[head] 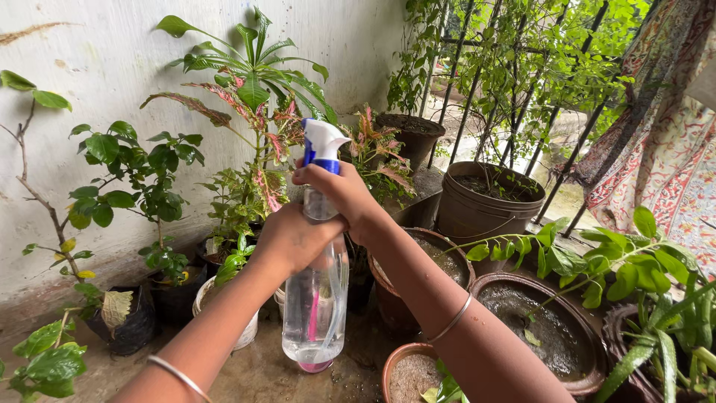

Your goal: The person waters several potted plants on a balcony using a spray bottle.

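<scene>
**Me:** Holding the spray bottle (316, 298) upright in front of me, long axis straight up and down, white-and-blue trigger head (321, 145) on top with its nozzle pointing right, clear body hanging below with a pink tube inside and some water near the bottom.

**Friend:** Which of your hands has it?

**Me:** Both. My left hand (292, 240) is wrapped round the upper body of the bottle, fingers closed on it. My right hand (344, 195) sits higher, closed round the neck just under the trigger head. Neither is open at all.

**Friend:** And the bottle relative to you?

**Me:** Dead centre, between my forearms, out at arm's reach. My right hand is the one nearer the trigger; the left is nearer the body. A thin silver bangle (452, 319) rides on my right forearm, another on my left.

**Friend:** What's beyond the nozzle?

**Me:** Directly behind it stands the tall plant with red-streaked leaves (253, 97), against the pale wall (104, 60). To the left, a dark-leaved plant (142, 168) in a black grow bag. To the right, brown clay pots (541, 336) with wet soil, a dark bucket planter (485, 198) by the railing (514, 89), and a patterned cloth (664, 149) hanging at the far right.

**Friend:** Bottle touching anything?

**Me:** Only my hands; it hangs above the wet floor (261, 369).
</scene>
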